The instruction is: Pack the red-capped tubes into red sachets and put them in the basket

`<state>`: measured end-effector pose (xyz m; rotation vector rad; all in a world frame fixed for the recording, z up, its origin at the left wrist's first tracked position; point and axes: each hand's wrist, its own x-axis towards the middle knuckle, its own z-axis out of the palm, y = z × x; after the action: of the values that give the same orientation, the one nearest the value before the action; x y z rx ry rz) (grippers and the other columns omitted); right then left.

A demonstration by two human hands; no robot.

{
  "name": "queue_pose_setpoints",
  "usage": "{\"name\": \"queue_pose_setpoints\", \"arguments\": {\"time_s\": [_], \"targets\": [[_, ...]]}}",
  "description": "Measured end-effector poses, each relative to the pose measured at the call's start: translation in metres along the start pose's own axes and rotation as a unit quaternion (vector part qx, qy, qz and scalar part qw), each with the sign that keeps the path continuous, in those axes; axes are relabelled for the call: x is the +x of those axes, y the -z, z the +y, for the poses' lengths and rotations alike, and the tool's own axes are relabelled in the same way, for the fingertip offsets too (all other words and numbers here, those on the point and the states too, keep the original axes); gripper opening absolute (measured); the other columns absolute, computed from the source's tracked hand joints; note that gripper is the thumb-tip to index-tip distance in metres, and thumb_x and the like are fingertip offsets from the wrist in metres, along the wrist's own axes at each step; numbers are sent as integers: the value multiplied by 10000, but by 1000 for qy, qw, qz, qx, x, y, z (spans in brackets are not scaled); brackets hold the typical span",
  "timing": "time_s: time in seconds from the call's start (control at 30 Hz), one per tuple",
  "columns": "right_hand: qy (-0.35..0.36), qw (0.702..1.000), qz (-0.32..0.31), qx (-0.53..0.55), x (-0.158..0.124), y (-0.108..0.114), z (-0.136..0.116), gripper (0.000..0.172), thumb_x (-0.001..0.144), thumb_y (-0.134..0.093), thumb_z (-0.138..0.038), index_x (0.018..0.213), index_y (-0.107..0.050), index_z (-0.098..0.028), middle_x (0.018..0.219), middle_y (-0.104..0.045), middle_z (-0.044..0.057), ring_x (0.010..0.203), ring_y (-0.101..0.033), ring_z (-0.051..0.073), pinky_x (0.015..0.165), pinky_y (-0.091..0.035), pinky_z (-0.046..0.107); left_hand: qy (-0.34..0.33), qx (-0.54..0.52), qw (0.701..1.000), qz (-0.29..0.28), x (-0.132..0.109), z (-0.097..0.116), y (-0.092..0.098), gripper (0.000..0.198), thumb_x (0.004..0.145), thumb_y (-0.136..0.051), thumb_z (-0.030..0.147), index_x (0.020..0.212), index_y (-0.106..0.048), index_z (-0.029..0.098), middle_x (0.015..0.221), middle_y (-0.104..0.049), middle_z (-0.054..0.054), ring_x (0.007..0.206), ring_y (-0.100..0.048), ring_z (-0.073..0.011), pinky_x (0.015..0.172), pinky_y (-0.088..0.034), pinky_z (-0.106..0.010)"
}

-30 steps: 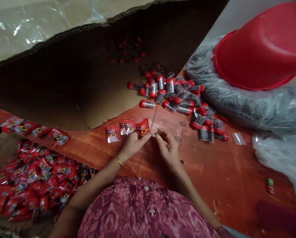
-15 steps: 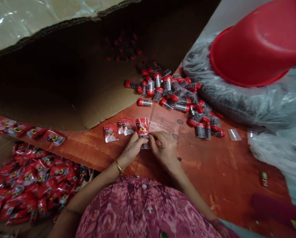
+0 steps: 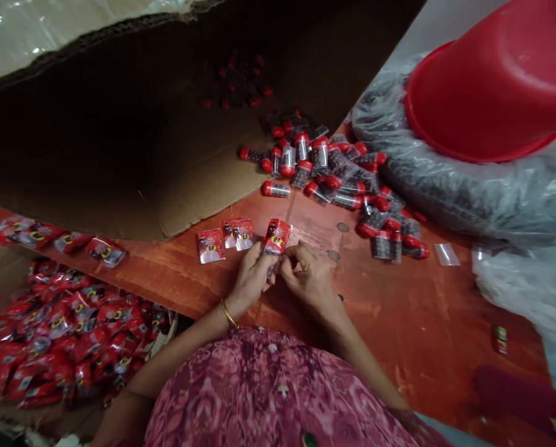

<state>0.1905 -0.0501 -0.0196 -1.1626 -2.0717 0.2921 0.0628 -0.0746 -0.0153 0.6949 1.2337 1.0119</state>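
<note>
My left hand (image 3: pixel 251 277) and my right hand (image 3: pixel 308 275) meet over the reddish table (image 3: pixel 399 310), both pinching one small red printed packet (image 3: pixel 276 237) that stands tilted above the fingers. A gold bangle circles my left wrist. Two similar red packets (image 3: pixel 226 237) lie flat on the table just left of my hands. Behind them, a heap of small clear vials with red caps (image 3: pixel 338 180) spills from the open cardboard box (image 3: pixel 119 136).
A red plastic basin (image 3: pixel 492 87) rests upside down on plastic bags of dark contents (image 3: pixel 468 192) at right. Many filled red packets (image 3: pixel 58 335) are piled below the table edge at left. A small clear bag (image 3: pixel 446 254) lies near the vials.
My hands came together from being slightly apart, and the rightmost red packet went from lying flat on the table to being lifted and tilted between both hands.
</note>
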Motion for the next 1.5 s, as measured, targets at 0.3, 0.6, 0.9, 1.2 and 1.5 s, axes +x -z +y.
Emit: {"name": "queue_pose_setpoints", "arguments": {"time_s": [0.3, 0.6, 0.9, 1.2, 1.5], "targets": [[43, 994, 8, 102, -11, -12, -22, 129, 766, -479, -105, 692, -509, -206, 578, -548, -11, 528, -508, 108, 516, -412, 212, -109, 110, 983, 97, 14, -1, 6, 60, 707, -465, 214, 655, -438, 202, 529, -469, 66, 494, -455, -88, 484, -364, -204], [-299, 869, -91, 383, 8, -3, 2, 297, 794, -552, -476, 712, -588, -193, 608, -587, -13, 552, -544, 123, 545, -450, 241, -66, 50, 997, 5, 11, 1, 6, 63, 719, -453, 260, 749, -437, 207, 472, -495, 84, 327, -408, -78, 354, -311, -202], [-338, 807, -26, 484, 5, -15, 3, 268, 715, -671, -480, 744, -650, -215, 621, -614, -33, 482, -500, 104, 495, -435, 236, -39, 117, 988, -90, 15, -11, 11, 137, 749, -531, 272, 843, -503, 177, 609, -535, 46, 501, -494, -90, 521, -406, -219], [-295, 856, -58, 421, 1, -18, 6, 227, 688, -699, -434, 710, -683, -209, 705, -675, 3, 655, -583, 157, 681, -489, 297, -125, 167, 978, -9, 20, -27, 4, 111, 658, -560, 167, 769, -558, 161, 712, -580, 11, 663, -513, -132, 642, -428, -249], [-288, 863, -92, 405, -4, -14, 9, 222, 640, -741, -415, 709, -690, -209, 714, -678, 6, 675, -589, 165, 670, -499, 299, -135, 199, 971, 2, 18, -31, 4, 143, 656, -597, 163, 794, -558, 168, 741, -612, 0, 685, -549, -146, 657, -440, -250]]}}
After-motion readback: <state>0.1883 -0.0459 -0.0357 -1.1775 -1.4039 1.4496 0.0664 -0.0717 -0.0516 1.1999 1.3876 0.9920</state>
